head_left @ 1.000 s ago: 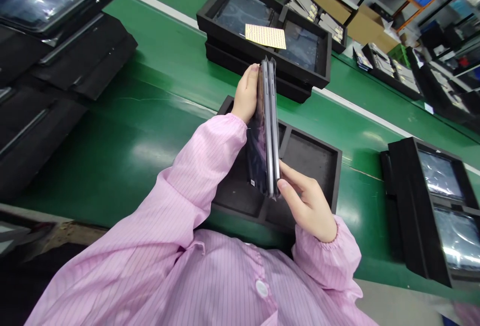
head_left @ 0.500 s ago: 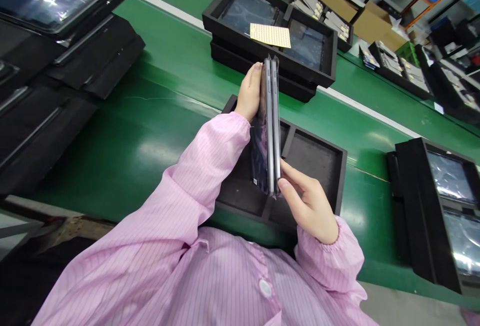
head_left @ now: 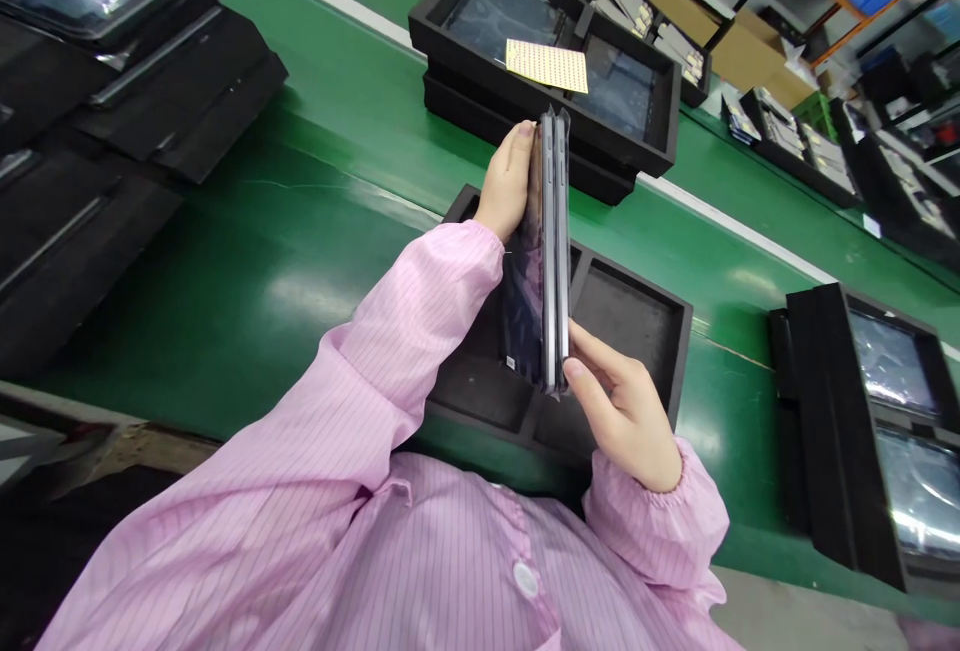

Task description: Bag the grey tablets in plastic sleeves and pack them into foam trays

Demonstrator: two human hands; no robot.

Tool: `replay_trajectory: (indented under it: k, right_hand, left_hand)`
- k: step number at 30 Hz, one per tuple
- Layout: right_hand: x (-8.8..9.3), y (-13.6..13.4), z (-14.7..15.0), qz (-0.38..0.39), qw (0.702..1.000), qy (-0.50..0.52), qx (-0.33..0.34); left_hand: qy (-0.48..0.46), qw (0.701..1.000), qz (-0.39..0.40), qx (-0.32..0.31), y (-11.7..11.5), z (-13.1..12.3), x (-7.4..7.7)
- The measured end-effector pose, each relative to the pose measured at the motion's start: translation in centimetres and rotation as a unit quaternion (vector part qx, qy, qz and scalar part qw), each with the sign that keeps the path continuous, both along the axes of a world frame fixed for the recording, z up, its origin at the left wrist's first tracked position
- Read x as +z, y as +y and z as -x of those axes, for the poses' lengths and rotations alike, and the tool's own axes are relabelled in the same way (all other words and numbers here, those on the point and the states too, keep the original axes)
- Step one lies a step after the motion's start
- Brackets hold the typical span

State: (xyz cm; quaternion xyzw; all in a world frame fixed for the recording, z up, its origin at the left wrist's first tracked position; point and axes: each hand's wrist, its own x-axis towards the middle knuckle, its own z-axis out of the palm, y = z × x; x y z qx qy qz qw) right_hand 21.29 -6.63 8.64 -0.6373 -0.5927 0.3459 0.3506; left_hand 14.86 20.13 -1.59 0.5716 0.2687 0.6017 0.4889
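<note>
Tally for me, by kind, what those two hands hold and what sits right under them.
slim grey plastic-bagged tablets, edge-up between left hand and right hand: 2
black foam two-pocket tray beneath them: 1
Total: 3

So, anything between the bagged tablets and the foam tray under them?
Nothing visible. Left hand and right hand grip the bagged tablets on edge above the foam tray; its right compartment shows bare, the left is partly hidden.
</note>
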Motion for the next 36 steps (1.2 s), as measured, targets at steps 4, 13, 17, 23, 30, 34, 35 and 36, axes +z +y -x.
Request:
replay_trajectory:
  k: [4,13,17,23,30,34,35,36]
  right_hand:
    - [0.1,0.0,-0.2,0.007,1.0,0.0,0.002]
    - [0.6,-0.5,-0.3,0.001,1.0,-0.005,0.012]
    - [1.1,-0.7,0.0,-0.009,0.999,-0.03,0.022]
    - [0.8,-0.6,0.5,-0.005,0.998,-0.019,-0.063]
    - [0.4,0.2,-0.5,0.018,0.996,0.007,-0.083]
    - [0.5,0.4,-1.0,0.028,0.997,0.005,-0.068]
    - [0.5,0.4,-1.0,0.029,0.997,0.004,-0.067]
    - [0.5,0.4,-1.0,0.028,0.997,0.004,-0.065]
  left_hand:
    - [0.001,1.0,-0.002,-0.006,-0.3,-0.1,0.4]
    - [-0.006,0.999,-0.015,0.05,-0.3,-0.5,0.4]
    - [-0.013,0.999,-0.004,0.051,-0.8,-0.1,1.1]
    - [-0.009,0.999,-0.019,0.027,-1.3,0.5,2.0]
    - [-0.005,1.0,-0.027,0.007,-0.1,0.3,1.2]
    - [-0.009,1.0,-0.009,-0.002,0.1,0.5,0.9]
    - [-0.009,1.0,-0.01,-0.01,0.1,0.5,0.8]
    - [-0.008,1.0,-0.012,-0.016,0.1,0.6,0.8]
